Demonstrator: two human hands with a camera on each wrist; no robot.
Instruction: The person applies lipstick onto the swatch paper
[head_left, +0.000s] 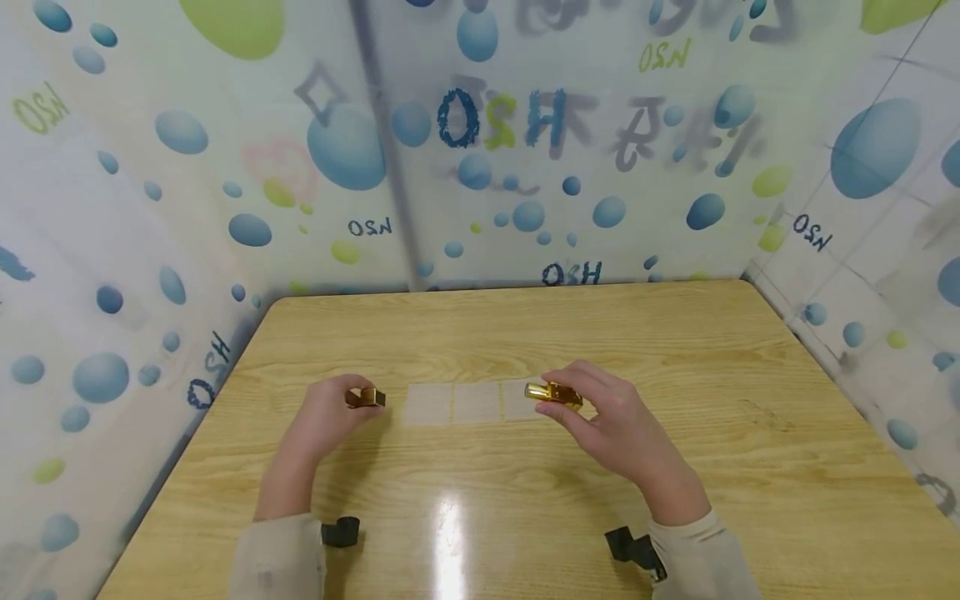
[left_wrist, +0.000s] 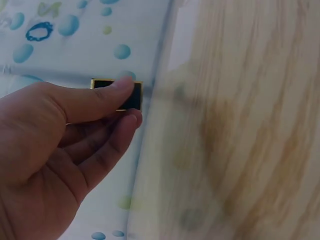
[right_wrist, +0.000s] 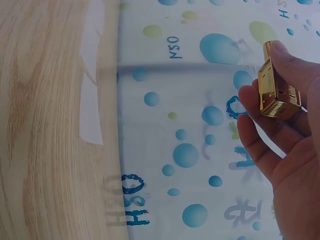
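Note:
My left hand [head_left: 326, 412] pinches a small boxy lipstick cap [head_left: 372, 397] above the left part of the table. In the left wrist view the cap [left_wrist: 132, 101] shows a black face with gold edges, with the thumb across it and fingertips below. On the other side, my right hand [head_left: 611, 421] holds a shiny gold lipstick tube [head_left: 555, 394] between thumb and fingers, its narrow rounded end pointing left. The right wrist view shows the tube's squarish base [right_wrist: 281, 107] and slimmer end under the thumb. Both pieces are apart, held over the table.
A row of pale square patches [head_left: 429, 405] lies on the wooden table [head_left: 480, 333] between the hands. Walls with blue and green bubble prints [head_left: 345, 150] close in the back and both sides. Black wrist mounts [head_left: 341, 532] sit by both sleeves.

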